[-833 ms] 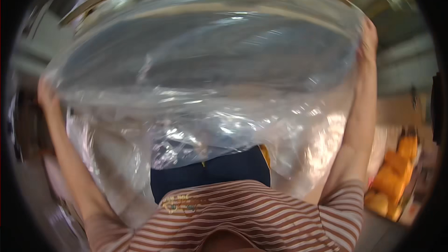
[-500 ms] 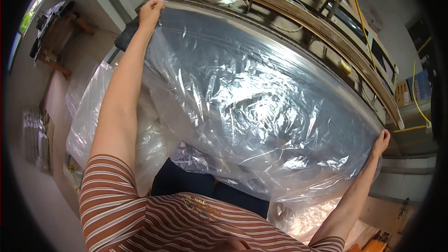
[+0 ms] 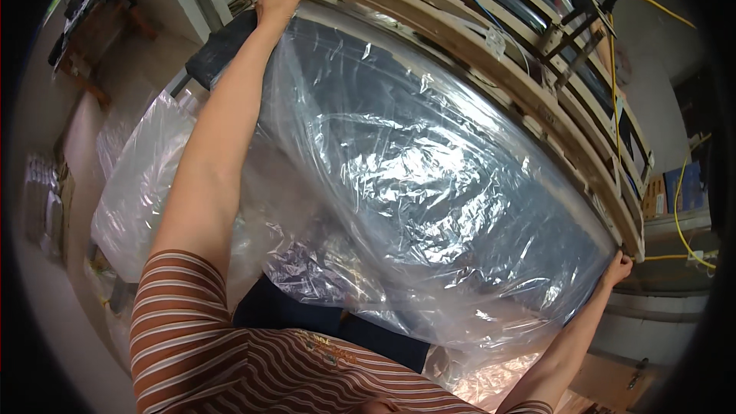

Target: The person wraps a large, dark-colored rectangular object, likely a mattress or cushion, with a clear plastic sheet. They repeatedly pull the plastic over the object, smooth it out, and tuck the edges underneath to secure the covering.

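Two hands hold one large clear plastic sheet (image 3: 429, 184) stretched between them over a slatted wooden frame (image 3: 537, 100). Left hand (image 3: 277, 1) is closed on the sheet's far upper corner, arm fully extended. Right hand (image 3: 618, 268) pinches the opposite corner at the frame's lower right end. Crinkled film sags from the frame's edge toward the person's striped shirt (image 3: 253, 360). A yellow cable (image 3: 675, 215) hangs at right.

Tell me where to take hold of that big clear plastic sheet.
Probably at its top edge, out at the two corners, reaching from below. The plastic sheet is wide and limp; the left hand and right hand pinch there, spreading it along the wooden frame.
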{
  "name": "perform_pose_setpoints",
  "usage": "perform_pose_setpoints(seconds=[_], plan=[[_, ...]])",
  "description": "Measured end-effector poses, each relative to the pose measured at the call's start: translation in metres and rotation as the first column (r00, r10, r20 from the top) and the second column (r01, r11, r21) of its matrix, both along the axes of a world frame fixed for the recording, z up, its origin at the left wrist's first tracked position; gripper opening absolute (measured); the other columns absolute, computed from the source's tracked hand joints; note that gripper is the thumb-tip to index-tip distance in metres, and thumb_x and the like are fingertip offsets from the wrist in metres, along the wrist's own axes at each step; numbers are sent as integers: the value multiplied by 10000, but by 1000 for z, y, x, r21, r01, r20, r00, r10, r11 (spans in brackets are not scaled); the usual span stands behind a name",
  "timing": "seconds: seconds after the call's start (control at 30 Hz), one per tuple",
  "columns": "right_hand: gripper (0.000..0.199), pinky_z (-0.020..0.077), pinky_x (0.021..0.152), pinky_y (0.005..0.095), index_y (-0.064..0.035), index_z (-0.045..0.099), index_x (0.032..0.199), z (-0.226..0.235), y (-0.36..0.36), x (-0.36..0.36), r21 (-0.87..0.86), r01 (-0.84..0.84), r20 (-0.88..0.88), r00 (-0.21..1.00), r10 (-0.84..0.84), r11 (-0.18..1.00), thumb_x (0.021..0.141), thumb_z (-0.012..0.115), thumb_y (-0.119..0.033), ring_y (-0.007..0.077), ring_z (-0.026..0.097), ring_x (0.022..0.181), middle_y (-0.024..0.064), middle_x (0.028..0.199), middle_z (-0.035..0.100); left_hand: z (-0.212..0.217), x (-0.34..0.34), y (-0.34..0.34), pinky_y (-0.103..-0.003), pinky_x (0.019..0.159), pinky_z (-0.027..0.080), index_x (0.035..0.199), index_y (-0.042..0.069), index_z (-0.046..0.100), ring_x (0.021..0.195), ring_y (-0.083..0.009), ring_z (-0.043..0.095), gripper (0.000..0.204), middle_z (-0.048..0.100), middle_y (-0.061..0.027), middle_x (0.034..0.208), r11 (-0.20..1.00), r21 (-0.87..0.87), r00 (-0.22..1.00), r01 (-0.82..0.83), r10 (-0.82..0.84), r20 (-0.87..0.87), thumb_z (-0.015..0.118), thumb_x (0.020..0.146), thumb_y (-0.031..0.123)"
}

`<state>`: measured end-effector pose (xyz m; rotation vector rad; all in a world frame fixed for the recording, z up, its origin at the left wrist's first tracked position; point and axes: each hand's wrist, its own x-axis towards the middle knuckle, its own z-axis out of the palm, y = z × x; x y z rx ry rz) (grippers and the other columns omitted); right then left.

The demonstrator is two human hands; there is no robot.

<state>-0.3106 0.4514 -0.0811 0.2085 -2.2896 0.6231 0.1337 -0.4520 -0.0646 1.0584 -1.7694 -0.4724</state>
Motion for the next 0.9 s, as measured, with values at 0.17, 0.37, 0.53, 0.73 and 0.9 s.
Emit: perform_pose_setpoints(seconds=[0.17,0.37,0.53,0.73,0.9], plan=[[350,425,837,367,104,589,974,11,-10,8,-333,-65,186,974,133,941,855,569,-225,255,549,898,166,964,599,6,21,-18,-277,635,502,944,4,585,732,-169,602,180,606,-97,853,856,399,847,329,-80,-526,517,862,149],[426,411,896,352,111,554,1152,25,-35,28,-419,-174,242,924,294,891,928,430,-230,235,549,1012,180,1138,591,16,27,-29,-411,651,513,957,-66,612,793,-295,670,323,671,-201,832,985,156,979,-78,105,-172,446,876,199],[521,369,972,331,6,533,1254,41,-29,49,-726,49,489,739,464,686,919,461,-386,229,487,1157,128,1242,556,10,24,1,-513,1024,279,1252,73,569,1203,-335,487,662,604,-139,1207,974,173,864,144,-209,458,484,850,592],[257,407,696,308,-55,549,831,87,-46,154,21,-413,639,706,306,910,873,555,-309,162,504,773,28,803,508,46,150,-115,-329,940,422,1248,5,554,1104,-210,551,504,584,-100,1216,824,462,944,328,-307,-122,553,907,376],[203,340,653,204,-113,499,827,115,-107,272,-544,-447,608,374,700,711,902,542,-296,49,388,733,-63,763,409,56,173,-160,-356,954,422,1252,28,555,1114,-278,564,489,603,-148,1199,985,-72,739,-156,165,653,574,880,346]])
